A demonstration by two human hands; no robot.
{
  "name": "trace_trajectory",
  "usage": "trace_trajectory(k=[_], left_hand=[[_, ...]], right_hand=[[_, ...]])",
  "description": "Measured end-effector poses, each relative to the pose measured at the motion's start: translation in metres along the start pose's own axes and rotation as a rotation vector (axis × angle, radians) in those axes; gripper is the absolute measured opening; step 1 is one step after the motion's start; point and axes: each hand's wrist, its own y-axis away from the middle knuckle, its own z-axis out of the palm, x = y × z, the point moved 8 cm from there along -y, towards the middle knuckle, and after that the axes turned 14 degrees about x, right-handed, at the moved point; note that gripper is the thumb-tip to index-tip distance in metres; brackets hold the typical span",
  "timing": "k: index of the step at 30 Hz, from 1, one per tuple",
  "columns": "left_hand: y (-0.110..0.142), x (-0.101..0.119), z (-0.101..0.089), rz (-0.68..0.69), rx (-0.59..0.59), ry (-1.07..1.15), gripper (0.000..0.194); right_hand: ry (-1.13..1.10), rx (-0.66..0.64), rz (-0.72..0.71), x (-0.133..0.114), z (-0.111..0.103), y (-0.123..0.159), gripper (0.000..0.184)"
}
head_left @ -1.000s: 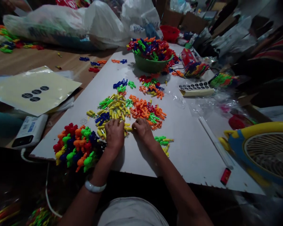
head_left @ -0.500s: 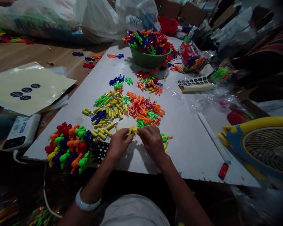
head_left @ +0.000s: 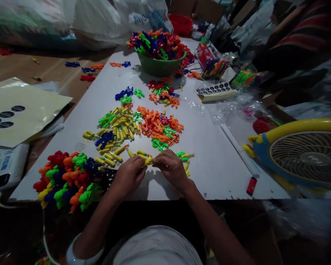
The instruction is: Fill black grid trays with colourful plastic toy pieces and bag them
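Observation:
My left hand (head_left: 129,174) and my right hand (head_left: 169,167) meet over the near part of a white board (head_left: 215,162). Both pinch a small yellow plastic piece (head_left: 147,161) between their fingertips. Just beyond them lie a heap of yellow tube pieces (head_left: 118,130) and a heap of orange, green and red toy parts (head_left: 160,129). A mound of assembled multicoloured figures (head_left: 67,180) sits left of my left hand at the board's near corner.
A green bowl (head_left: 158,68) heaped with coloured parts stands at the far end. A yellow and blue fan (head_left: 303,154) is on the right, a red lighter (head_left: 251,186) near the board's edge, sticker sheets (head_left: 19,112) and a white device (head_left: 4,167) on the left.
Both hands left the yellow pile, lifted a yellow piece and drew it towards me. The view has shifted, so everything sits further left in the frame.

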Motion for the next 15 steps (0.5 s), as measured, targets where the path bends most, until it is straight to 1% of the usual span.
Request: trace_trajectory(k=[2,4,5,6,7,8,9,10,11,12,13,15], left_hand=[[0.002,0.005,0.008,-0.009,-0.102,0.081,0.018],[0.005,0.013,0.022,-0.033,-0.205,0.157,0.018],[0.007,0.018,0.03,-0.04,-0.237,0.191,0.018],[0.008,0.024,0.037,-0.041,-0.241,0.222,0.018],[0.007,0.029,0.043,-0.035,-0.212,0.244,0.021],[0.006,0.032,0.046,-0.027,-0.156,0.253,0.028],[0.004,0.034,0.048,-0.021,-0.082,0.248,0.036],[0.002,0.033,0.049,-0.018,-0.001,0.231,0.041],[0.0,0.031,0.048,-0.017,0.074,0.203,0.042],[-0.001,0.027,0.047,-0.014,0.131,0.172,0.039],[-0.002,0.023,0.046,-0.007,0.172,0.144,0.035],[-0.004,0.014,0.041,0.01,0.226,0.096,0.03]], right_hand=[[-0.09,-0.069,0.151,0.013,-0.009,0.003,0.006],[-0.15,-0.191,0.346,0.029,-0.022,0.009,0.01],[-0.152,-0.245,0.437,0.037,-0.032,0.013,0.012],[-0.124,-0.281,0.498,0.043,-0.043,0.017,0.014],[-0.061,-0.29,0.512,0.047,-0.056,0.019,0.016],[0.036,-0.266,0.479,0.048,-0.069,0.018,0.018],[0.158,-0.225,0.41,0.045,-0.081,0.017,0.021],[0.282,-0.184,0.321,0.04,-0.088,0.017,0.025],[0.39,-0.159,0.225,0.032,-0.089,0.018,0.028],[0.469,-0.16,0.137,0.025,-0.085,0.022,0.031],[0.511,-0.187,0.064,0.02,-0.077,0.027,0.035],[0.53,-0.259,-0.029,0.017,-0.06,0.039,0.036]])
